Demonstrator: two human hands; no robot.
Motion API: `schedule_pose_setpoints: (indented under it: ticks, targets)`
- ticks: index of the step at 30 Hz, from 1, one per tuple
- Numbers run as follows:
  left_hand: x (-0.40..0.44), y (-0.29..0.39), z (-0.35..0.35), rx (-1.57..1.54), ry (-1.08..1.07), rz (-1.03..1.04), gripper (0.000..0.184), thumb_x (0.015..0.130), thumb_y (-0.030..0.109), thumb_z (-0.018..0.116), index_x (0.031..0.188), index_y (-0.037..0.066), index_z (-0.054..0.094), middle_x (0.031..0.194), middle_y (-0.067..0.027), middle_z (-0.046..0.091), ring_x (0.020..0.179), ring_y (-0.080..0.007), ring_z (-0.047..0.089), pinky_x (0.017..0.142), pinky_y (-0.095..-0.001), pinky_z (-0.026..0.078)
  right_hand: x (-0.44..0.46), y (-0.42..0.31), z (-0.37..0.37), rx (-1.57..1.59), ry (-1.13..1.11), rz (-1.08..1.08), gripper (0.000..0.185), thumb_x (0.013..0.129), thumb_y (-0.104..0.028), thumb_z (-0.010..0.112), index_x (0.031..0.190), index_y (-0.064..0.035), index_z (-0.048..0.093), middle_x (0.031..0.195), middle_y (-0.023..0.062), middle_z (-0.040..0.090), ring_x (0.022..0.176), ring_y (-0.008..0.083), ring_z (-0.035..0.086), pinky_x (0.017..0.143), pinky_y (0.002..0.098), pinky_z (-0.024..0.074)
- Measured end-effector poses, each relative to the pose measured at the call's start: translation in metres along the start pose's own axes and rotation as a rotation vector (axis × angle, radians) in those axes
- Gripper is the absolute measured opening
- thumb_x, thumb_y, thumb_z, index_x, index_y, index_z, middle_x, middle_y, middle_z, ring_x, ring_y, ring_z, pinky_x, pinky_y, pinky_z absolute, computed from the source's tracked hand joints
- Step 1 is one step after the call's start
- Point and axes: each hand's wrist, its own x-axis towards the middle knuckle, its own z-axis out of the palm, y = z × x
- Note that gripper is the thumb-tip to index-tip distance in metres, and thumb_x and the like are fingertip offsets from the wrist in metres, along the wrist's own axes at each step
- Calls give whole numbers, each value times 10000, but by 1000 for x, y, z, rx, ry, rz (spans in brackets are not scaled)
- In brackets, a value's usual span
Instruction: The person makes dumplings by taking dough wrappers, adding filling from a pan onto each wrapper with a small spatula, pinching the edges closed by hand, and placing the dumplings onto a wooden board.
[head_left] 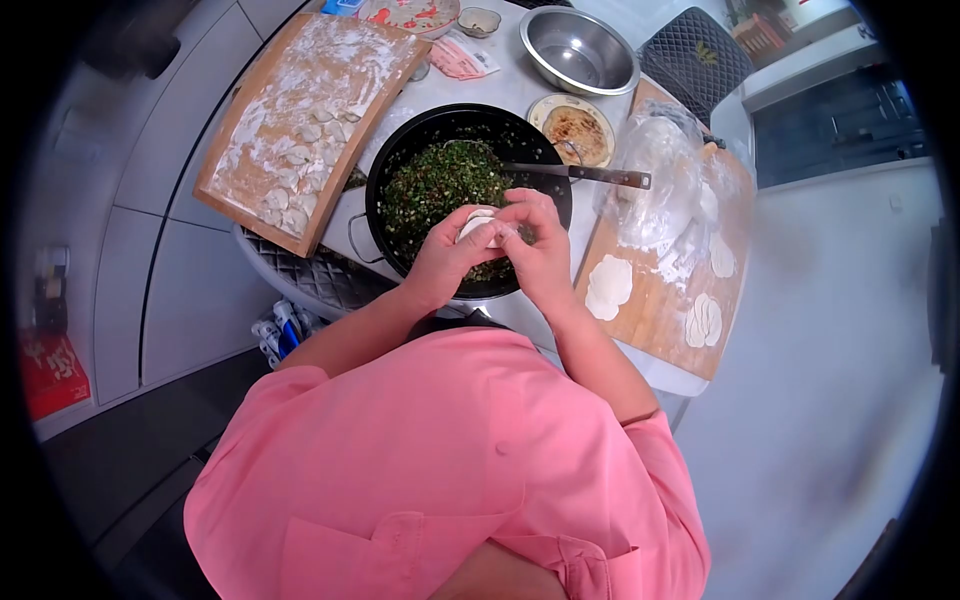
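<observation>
Over the near side of a wide black pan, both hands close their fingers on a pale dumpling. My left hand holds it from the left. Fingers of my right hand pinch its right edge, and they partly cover it. Below and beyond the hands, the pan holds chopped green filling. A spatula rests in the pan, its dark handle sticking out over the right rim.
Left, a floured board bears several dumplings. Right, another board carries dough wrappers and a clear plastic bag. Behind stand a steel bowl and a plate with a browned flatbread.
</observation>
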Motion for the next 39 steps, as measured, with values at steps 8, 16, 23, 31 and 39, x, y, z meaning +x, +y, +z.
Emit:
schedule_pose_setpoints:
  ticks: [8,16,23,31,39]
  targets:
    - [0,5,0,-66,-2,27,248,943,203,450,1070,3,521,1103,-109,552,996,-177,557,880,-339,482,-7,8,11,390,39,215,454,689,-70,668,1112,-31,508,1160,132,468,1091,265,462,913,348,392]
    - [-1,-4,-5,-294,-209,-21,223,938,228,465,1040,45,542,1015,-51,558,944,-131,528,841,-295,425,-3,10,4,17,-244,10,725,714,-382,627,1308,-41,388,1422,203,231,1313,338,242,1057,413,230]
    - [3,-11,-9,-241,-168,77,245,917,160,486,1107,11,526,1039,-37,555,981,-117,520,907,-267,392,2,2,-4,-269,-305,-130,354,873,-283,475,1116,-38,557,1245,223,465,1158,369,431,957,415,357]
    - [-5,18,-1,201,-122,43,466,941,307,429,1308,22,401,1189,-66,514,891,-107,523,760,-256,422,1,-16,-10,116,-527,404,479,928,-417,341,922,-23,614,673,90,584,628,207,565,588,326,426]
    - [-6,9,3,31,-175,-7,566,948,425,334,1331,10,364,1190,-72,526,722,-80,527,603,-196,422,-6,-18,5,540,-433,542,564,947,-487,283,771,-38,576,603,11,512,522,85,449,458,219,315]
